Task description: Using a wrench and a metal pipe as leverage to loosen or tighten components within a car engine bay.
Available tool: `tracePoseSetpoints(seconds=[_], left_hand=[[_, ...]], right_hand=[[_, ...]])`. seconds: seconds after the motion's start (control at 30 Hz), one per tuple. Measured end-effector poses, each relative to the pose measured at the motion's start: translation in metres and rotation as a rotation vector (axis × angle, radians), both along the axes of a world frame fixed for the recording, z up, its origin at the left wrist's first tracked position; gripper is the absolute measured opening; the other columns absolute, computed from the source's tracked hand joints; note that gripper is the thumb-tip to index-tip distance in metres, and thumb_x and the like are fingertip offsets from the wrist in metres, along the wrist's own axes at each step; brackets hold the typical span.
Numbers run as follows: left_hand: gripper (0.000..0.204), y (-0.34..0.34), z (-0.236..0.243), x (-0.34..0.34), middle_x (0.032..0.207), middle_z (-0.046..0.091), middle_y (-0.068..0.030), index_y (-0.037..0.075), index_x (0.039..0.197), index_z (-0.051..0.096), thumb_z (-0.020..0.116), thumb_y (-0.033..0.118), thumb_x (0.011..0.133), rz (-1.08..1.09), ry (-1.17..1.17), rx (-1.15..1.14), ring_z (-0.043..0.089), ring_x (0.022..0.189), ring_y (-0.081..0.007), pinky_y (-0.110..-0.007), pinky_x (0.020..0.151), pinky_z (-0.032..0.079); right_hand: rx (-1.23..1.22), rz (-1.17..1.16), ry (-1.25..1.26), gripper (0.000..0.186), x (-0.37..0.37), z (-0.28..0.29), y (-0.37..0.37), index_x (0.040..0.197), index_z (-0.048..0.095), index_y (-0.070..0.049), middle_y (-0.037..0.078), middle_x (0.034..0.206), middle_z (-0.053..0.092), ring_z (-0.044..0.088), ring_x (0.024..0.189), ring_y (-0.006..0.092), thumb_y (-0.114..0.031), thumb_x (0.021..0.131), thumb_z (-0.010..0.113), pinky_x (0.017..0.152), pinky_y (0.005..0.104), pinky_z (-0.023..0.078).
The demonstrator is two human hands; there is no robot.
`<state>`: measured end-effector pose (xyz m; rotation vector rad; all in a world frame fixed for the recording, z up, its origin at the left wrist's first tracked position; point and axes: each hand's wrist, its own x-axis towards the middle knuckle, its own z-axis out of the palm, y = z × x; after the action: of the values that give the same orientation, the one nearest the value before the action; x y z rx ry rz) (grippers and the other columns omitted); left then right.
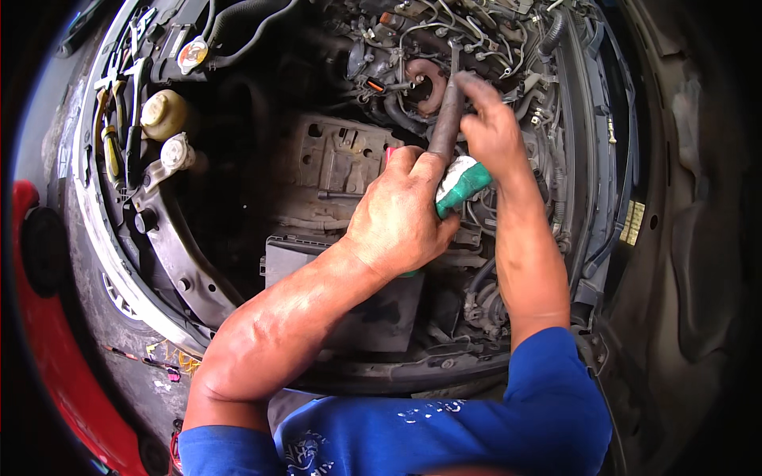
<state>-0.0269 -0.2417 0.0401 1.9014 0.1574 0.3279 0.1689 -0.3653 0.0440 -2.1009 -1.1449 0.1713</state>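
Left hand [397,218] grips green-handled tool [459,184]; reservoir [163,113] capped.

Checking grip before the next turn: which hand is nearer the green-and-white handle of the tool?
Left. The left hand is wrapped around the green-and-white tool handle, touching it. The right hand is higher up, its fingers on the dark metal shaft above the handle.

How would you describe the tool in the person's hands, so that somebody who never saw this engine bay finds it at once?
Look into the open engine bay, near its middle, where both hands meet. The left hand grips a screwdriver by its green and white handle, and the right hand steadies its dark shaft. Nothing else nearby is bright green.
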Motion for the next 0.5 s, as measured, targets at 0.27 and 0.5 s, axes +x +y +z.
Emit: tracePoseSetpoints(seconds=[0.27, 0.5], left_hand=[[0.083, 0.008, 0.004, 0.004, 0.115, 0.052, -0.0236, 0.002, 0.14, 0.039, 0.078, 0.01, 0.068, 0.027, -0.01, -0.014, 0.057, 0.106, -0.044, -0.05, 0.088, 0.054], [0.104, 0.031, 0.003, 0.014, 0.141, 0.045, -0.0335, 0.0, 0.153, 0.031, 0.08, 0.011, 0.061, -0.051, -0.092, 0.273, 0.041, 0.137, -0.0509, -0.05, 0.112, 0.043]], right_hand=[[-0.213, 0.285, -0.392, 0.053, -0.058, 0.012, -0.004, 0.132, 0.057, 0.0, 0.018, 0.141, 0.056, 0.051, 0.136, 0.0361, -0.009, 0.081, 0.067, 0.121, 0.0564, 0.029], [0.082, 0.302, -0.184, 0.04, -0.05, -0.011, 0.01, 0.11, 0.067, -0.005, 0.015, 0.116, 0.068, 0.065, 0.109, 0.0383, -0.021, 0.074, 0.077, 0.098, 0.0466, 0.051]])
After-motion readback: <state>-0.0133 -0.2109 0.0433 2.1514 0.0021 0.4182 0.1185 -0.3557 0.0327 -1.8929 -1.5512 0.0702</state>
